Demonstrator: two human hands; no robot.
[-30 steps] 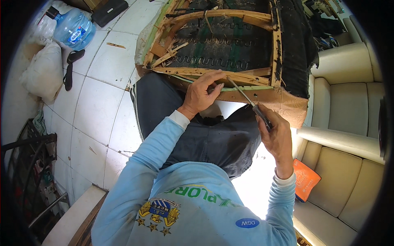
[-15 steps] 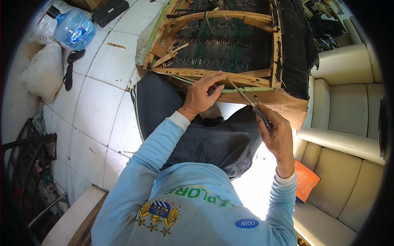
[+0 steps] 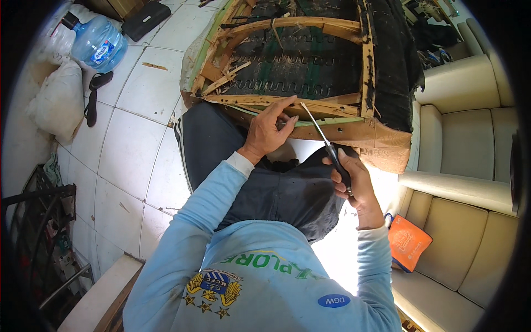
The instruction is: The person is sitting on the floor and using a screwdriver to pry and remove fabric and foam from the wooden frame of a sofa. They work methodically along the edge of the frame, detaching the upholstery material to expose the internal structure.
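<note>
My right hand (image 3: 358, 185) is wrapped around the dark handle of a screwdriver (image 3: 317, 126). Its long metal shaft slants up and left, the tip at the near wooden rail (image 3: 332, 108) of an upturned seat frame. Beside that tip, my left hand (image 3: 268, 130) is at the same rail, its index finger stretched along the wood and its thumb apart; the other fingers are curled and partly hidden. Brown upholstery (image 3: 381, 141) covers the frame's near side below the rail. Behind the rail, wavy metal springs (image 3: 282, 88) cross dark fabric.
Splintered wood strips (image 3: 227, 78) lie in the frame's left corner. Beige sofas (image 3: 470, 144) stand at right, with an orange pouch (image 3: 409, 242) on one. A blue water jug (image 3: 99, 44), a white sack (image 3: 58, 102) and black sandals (image 3: 94, 99) are at left on white tiles.
My right hand has shifted left and down, and the screwdriver now points more steeply upward, its tip slightly left of before. The left hand has barely moved.
</note>
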